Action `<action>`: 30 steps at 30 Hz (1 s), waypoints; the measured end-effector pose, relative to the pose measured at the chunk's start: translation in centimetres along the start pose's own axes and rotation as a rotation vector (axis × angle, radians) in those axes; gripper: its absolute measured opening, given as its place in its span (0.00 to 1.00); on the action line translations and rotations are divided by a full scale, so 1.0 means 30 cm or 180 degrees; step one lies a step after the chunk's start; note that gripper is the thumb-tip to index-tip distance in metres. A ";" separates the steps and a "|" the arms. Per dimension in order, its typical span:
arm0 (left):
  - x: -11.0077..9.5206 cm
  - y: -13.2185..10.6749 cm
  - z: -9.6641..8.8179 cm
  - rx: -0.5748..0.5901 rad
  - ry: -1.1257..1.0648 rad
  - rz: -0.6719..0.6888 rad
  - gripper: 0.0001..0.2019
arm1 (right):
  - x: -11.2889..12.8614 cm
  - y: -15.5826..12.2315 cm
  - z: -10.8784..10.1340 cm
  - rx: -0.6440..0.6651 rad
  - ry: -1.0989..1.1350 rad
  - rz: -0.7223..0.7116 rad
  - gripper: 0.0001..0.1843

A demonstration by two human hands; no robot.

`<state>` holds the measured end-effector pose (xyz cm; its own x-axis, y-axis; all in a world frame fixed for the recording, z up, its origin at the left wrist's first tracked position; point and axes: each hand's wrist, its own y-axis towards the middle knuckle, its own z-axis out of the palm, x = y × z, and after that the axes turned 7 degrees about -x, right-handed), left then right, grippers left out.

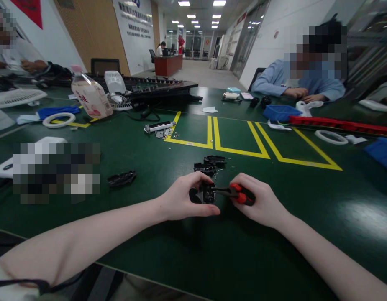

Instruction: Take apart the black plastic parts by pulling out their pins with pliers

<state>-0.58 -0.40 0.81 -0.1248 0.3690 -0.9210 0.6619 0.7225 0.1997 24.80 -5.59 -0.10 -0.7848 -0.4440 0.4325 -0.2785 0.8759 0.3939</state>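
Observation:
Between the thumb and fingers of my left hand [183, 197] is a small black plastic part [208, 193]. My right hand [259, 196] is wrapped round pliers [240, 194] with red and black handles. The jaws of the pliers point left and meet the black part; what exactly they grip is too small to tell. Just beyond my left hand lie two more black plastic pieces [204, 168], with thin metal pins beside them. Another black piece [121, 179] rests on the green table to the left of my hands.
Yellow tape outlines [240, 151] mark the green table [168, 259]. Beyond my hands lie a silver-and-black part [160, 126] and small metal bits. A bottle [91, 96] and tape roll [59, 120] stand left; blue trays [281, 113] lie right. A person in blue [271, 79] sits across.

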 end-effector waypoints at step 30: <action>0.002 0.011 0.000 0.0138 0.0636 -0.0213 0.32 | 0.026 0.006 -0.010 0.0122 -0.0814 -0.0614 0.10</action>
<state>-0.37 -0.14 0.83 -0.3108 0.4326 -0.8463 0.6779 0.7250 0.1216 24.31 -5.84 0.55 -0.8279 -0.5449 0.1330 -0.4524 0.7889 0.4160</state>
